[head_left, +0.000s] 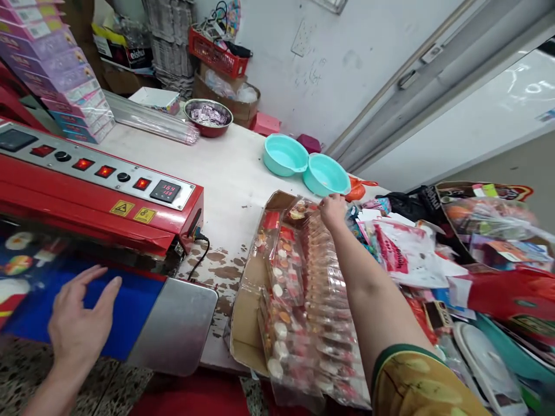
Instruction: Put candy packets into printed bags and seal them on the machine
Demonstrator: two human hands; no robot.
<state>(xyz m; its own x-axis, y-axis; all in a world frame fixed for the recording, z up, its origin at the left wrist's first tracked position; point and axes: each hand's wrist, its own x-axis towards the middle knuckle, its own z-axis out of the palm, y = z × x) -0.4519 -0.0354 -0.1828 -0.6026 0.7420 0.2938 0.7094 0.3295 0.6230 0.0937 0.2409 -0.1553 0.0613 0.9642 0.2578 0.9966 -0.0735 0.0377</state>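
Note:
My left hand [82,318] hovers over the blue conveyor belt [130,312] of a red sealing machine [87,196]. Its thumb and fingers are apart, with nothing between them. A clear packet with colourful contents [19,266] lies on the belt to its left, partly under the machine. My right hand [333,211] is at the far end of a cardboard box [245,312], fingers curled down. What they grip is hidden. Clear plastic packets [327,277] stand in a tight row in the box, beside looser packets [284,266] with red and white pieces.
Two teal basins [284,155] stand beyond the box. A metal bowl of sachets [208,118] sits farther back, near stacked boxes [56,69]. Bags and cartons [411,248] crowd the right side. A metal plate [177,326] extends from the belt's end.

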